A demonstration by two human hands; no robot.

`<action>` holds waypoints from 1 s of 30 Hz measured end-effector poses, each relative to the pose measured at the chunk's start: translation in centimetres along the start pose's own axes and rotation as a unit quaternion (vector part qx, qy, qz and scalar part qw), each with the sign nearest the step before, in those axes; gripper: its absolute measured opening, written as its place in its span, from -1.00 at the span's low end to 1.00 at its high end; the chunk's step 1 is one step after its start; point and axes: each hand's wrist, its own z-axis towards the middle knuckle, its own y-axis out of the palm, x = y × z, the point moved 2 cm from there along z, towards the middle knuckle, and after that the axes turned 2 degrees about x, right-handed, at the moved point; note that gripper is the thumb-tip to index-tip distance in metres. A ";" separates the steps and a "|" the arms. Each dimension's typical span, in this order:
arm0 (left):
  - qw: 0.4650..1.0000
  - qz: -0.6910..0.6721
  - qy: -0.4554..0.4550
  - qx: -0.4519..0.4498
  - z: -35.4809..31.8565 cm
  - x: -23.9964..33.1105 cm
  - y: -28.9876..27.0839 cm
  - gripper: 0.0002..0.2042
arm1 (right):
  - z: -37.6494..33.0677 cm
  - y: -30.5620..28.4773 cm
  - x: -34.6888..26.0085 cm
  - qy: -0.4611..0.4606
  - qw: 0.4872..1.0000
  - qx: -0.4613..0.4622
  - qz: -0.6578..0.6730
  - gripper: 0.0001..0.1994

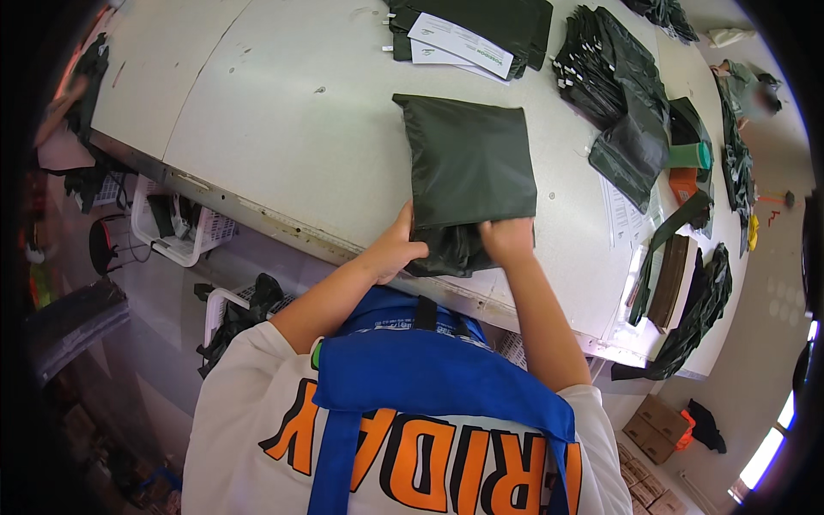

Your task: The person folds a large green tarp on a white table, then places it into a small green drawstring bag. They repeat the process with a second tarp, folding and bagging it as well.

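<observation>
A square dark green fabric pouch (472, 159) lies flat on the white table at its near edge, in front of my body. Dark, shiny fabric (451, 249) bunches at the pouch's near end. My left hand (397, 245) holds the pouch's lower left side, thumb showing and the other fingers tucked behind it. At the near right corner, my right hand (510, 240) reaches into the pouch's near end beside the bunched fabric. Its fingers are hidden there, so I cannot see what they grip.
Beyond the pouch sits a stack of dark pouches (472, 26) topped with white printed cards (459, 43). Bundled dark fabric pieces (601, 77) lie at the far right, near a green cylinder (689, 155). White plastic baskets (202, 232) stand below the table edge. Another person (748, 90) is at the right.
</observation>
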 end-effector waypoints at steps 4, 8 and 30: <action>0.988 0.144 0.033 -0.049 1.0 0.2 0.8 -0.10 | -1.2 1.3 -5.4 -0.064 0.991 0.035 -0.114 -0.51; 0.980 0.177 0.020 0.092 0.4 -0.7 1.2 -0.11 | 0.5 1.0 -2.0 -0.083 0.992 -0.049 0.076 -0.58; 0.980 0.185 -0.033 0.061 -0.4 -0.5 -0.9 -0.15 | 7.7 5.3 -4.3 -0.051 0.994 -0.086 -0.038 -0.39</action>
